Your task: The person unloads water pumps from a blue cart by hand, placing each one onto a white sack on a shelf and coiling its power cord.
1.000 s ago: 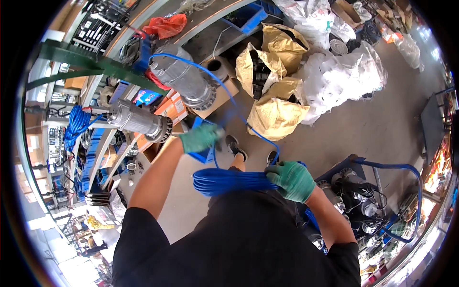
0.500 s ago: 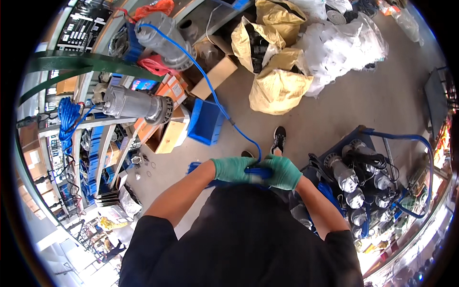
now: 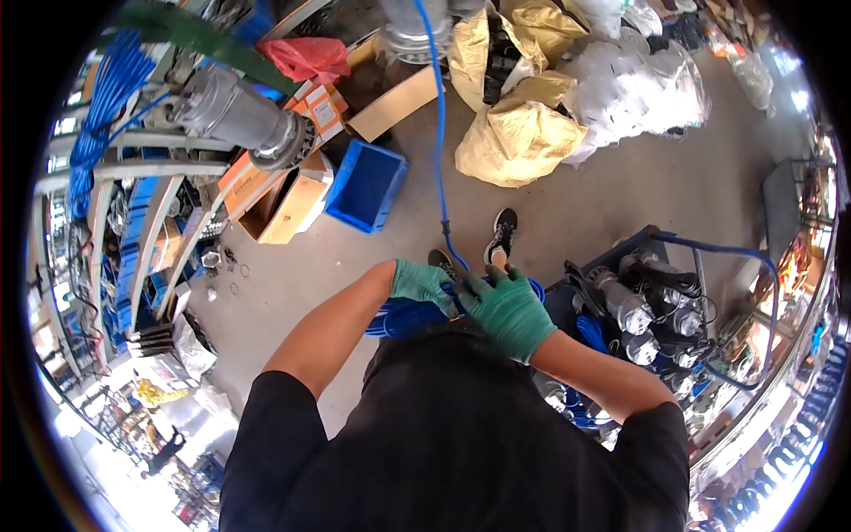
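The fisheye lens bends the shelving [image 3: 160, 169] into curves inside a black rim. Glare washes out the lower left and lower right edges; soft light covers the grey floor [image 3: 638, 199], the blue cable [image 3: 439, 133] looks fairly sharp, and the black shirt [image 3: 496, 434] shows little detail.

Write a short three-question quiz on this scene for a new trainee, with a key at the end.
1. What colour are the gloves on the left hand and right hand?
2. True or false: in this view, the blue bin on the floor lies to the right of the yellow sacks.
3. Which thing are both hands at?
A) a red plastic bag
B) a blue cable coil
C) an open cardboard box

Key:
1. Green.
2. False; it lies to their left.
3. B.
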Demonstrator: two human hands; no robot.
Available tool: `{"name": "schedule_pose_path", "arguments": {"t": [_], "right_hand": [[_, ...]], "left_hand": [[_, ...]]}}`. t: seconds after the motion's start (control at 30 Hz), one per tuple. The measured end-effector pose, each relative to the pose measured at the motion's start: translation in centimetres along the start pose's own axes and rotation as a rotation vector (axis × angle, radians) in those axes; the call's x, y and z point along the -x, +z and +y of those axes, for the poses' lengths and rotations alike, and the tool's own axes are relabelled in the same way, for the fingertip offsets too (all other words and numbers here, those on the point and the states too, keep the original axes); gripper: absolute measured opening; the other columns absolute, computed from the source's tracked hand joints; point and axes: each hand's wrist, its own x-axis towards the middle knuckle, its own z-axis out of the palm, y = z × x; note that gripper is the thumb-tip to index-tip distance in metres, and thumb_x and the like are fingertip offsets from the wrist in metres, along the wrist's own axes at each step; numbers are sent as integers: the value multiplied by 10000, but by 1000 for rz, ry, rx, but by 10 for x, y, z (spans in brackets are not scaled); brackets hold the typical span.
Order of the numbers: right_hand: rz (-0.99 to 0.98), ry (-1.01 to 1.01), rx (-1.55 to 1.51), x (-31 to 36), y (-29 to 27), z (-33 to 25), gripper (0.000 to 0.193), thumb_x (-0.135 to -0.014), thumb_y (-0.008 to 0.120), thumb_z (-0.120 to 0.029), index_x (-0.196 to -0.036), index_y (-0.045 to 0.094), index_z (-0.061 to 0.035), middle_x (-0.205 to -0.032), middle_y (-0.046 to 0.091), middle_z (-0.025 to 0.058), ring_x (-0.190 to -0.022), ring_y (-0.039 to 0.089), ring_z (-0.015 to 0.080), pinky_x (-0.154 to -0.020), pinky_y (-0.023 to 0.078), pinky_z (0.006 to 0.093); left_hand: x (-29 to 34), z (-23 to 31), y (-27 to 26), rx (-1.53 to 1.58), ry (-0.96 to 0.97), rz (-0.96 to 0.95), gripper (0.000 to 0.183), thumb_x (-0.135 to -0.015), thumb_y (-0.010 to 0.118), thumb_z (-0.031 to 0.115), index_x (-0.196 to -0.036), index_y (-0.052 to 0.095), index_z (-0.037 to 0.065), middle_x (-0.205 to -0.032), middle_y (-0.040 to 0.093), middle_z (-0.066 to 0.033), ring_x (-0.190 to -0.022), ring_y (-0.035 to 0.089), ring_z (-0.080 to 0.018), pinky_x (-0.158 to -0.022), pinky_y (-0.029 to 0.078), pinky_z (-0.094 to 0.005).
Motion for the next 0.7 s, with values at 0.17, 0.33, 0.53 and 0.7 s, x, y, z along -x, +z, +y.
{"name": "schedule_pose_path", "arguments": {"t": [0.17, 0.33, 0.53, 0.7], "right_hand": [[-340, 123, -186, -32, 5, 12, 471, -789, 810, -357, -1168, 644, -131, -1189, 684, 121, -1033, 655, 352, -881, 541, 454], [-837, 125, -841, -66, 10, 45, 479, -821, 771, -337, -1170, 649, -32, -1050, 729, 170, -994, 685, 350, -876, 552, 446], [-1543, 824, -1931, -60, 77, 84, 303, -960, 658, -285, -1083, 719, -16, -1045, 752, 131, -970, 702, 210, -830, 561, 389], [-1498, 791, -1975, -47, 102, 72, 753, -781, 808, -479, -1356, 594, -41, -1081, 707, 151, -833, 710, 283, -721, 610, 401]], "left_hand": [[15, -40, 12, 247, 26, -17, 565, -819, 829, 384, -1263, 704, 57, -1166, 733, -124, -1029, 661, -252, -952, 480, -369], [57, -9, 11, -274, -214, 214, 691, -798, 775, 616, -1205, 712, 61, -1104, 730, -160, -1022, 680, -314, -959, 486, -391], [120, 17, 43, -917, 107, 761, 628, -777, 786, 535, -1214, 685, 96, -1049, 708, -131, -1102, 663, -308, -1018, 468, -472], [84, -22, 44, -1198, 152, 1037, 357, -780, 764, 208, -1117, 677, 128, -1007, 697, -60, -1078, 668, -286, -966, 482, -487]]}}
